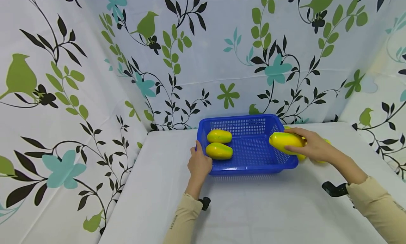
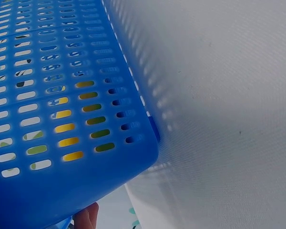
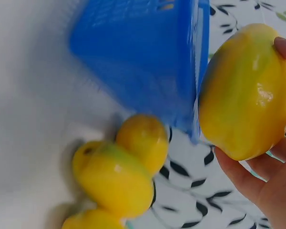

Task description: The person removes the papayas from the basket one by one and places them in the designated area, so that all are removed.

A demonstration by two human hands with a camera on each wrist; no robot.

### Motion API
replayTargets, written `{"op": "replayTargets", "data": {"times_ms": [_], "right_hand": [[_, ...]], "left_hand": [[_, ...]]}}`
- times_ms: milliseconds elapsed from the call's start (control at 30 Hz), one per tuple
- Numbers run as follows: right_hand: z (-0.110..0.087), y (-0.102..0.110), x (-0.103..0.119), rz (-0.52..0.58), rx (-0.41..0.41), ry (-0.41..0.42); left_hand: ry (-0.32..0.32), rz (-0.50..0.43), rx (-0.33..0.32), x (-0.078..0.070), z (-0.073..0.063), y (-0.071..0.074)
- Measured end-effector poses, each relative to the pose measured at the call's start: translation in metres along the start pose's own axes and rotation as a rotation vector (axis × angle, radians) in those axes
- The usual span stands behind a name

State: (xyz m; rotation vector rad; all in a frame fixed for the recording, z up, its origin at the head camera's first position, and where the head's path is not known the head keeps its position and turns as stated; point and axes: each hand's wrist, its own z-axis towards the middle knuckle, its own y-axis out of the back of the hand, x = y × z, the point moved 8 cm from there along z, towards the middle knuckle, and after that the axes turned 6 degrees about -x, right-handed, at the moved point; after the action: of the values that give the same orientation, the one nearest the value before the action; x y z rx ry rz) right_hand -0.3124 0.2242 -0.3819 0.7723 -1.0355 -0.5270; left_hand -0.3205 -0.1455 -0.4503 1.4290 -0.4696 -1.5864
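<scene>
A blue plastic basket (image 1: 247, 168) with slotted walls stands on the white table. Two yellow-green papayas (image 1: 219, 151) lie side by side at its left end. My left hand (image 1: 199, 163) grips the basket's left rim; in the left wrist view only some fingers (image 2: 87, 217) show below the blue wall. Over the right rim, my right hand (image 1: 309, 144) holds another papaya (image 1: 285, 142). The right wrist view shows this held papaya (image 3: 248, 93) with thumb and fingers around it, raised above the table.
Several more papayas (image 3: 115, 179) lie on the table just right of the basket, partly hidden by my right hand in the head view. A white cloth (image 1: 203, 78) printed with leaves, birds and flowers hangs behind the table and along its sides.
</scene>
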Motion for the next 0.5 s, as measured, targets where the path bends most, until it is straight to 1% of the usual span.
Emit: {"op": "replayTargets", "data": {"times_ms": [67,200,367,500], "right_hand": [[-0.007,0.006,-0.008,-0.022,-0.017,-0.016],[-0.026,0.015,-0.027,-0.040,-0.035,-0.078],[-0.053,0.017,-0.048,-0.043,-0.027,-0.157],[-0.068,0.016,-0.061,-0.053,-0.021,-0.203]], "left_hand": [[0.002,-0.003,0.003,0.000,-0.001,-0.001],[0.002,-0.006,0.008,0.001,-0.001,-0.002],[0.002,-0.008,0.010,0.001,0.000,-0.002],[0.003,-0.001,0.009,0.001,0.000,-0.002]]}}
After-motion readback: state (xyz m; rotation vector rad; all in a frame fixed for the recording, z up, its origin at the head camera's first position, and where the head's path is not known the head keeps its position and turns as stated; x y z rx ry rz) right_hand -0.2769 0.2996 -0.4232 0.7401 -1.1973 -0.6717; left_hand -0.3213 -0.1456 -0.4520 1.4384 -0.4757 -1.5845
